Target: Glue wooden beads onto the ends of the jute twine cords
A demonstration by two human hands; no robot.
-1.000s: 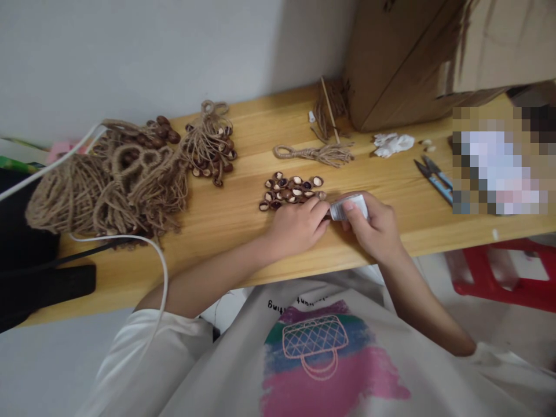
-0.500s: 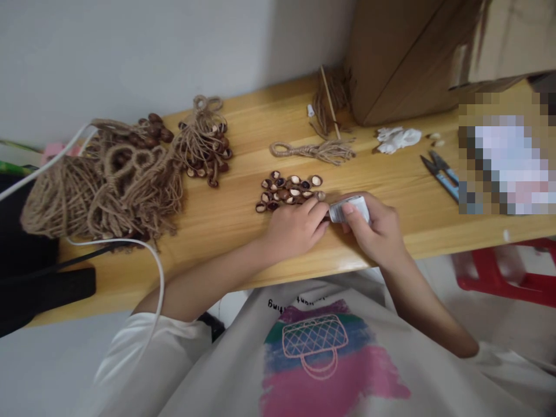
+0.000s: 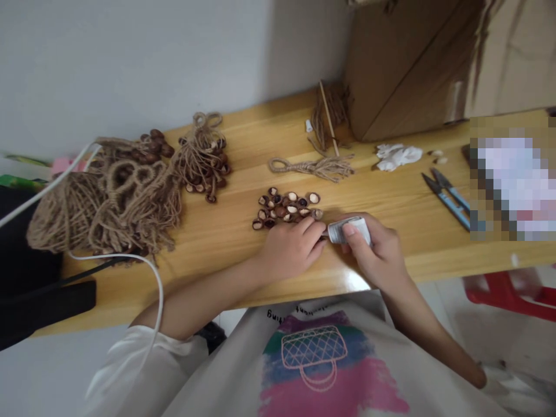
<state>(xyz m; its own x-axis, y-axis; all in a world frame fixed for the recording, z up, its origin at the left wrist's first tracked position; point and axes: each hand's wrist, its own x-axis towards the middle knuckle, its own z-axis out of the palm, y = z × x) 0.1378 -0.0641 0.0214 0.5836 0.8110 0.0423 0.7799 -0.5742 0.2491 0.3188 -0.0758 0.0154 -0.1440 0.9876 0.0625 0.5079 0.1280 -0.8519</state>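
Observation:
My right hand (image 3: 377, 246) is closed round a small white-and-grey squeeze tube (image 3: 347, 230), thumb pressed on top. The tube's narrow dark end points left, towards my left hand (image 3: 295, 248). That hand is curled with its fingertips at this end; whatever lies between the fingers is hidden. Just beyond my left fingers, a cluster of brown nut shells (image 3: 284, 208) lies on the table, several turned with their pale or dark hollow side up. Behind them rests a looped bundle of jute cord (image 3: 313, 168) with frayed ends.
On the wooden table (image 3: 243, 231), a big heap of jute cord (image 3: 108, 202) and a corded bunch of shells (image 3: 206, 162) lie left. A white cable (image 3: 158, 284) crosses there. Thread snips (image 3: 447, 200), crumpled tissue (image 3: 397, 156) and a cardboard box (image 3: 408, 63) are at right.
The whole view has tilted up slightly, so the table sits lower in the picture. Both hands keep nearly the same pose, with the tube still in my right hand.

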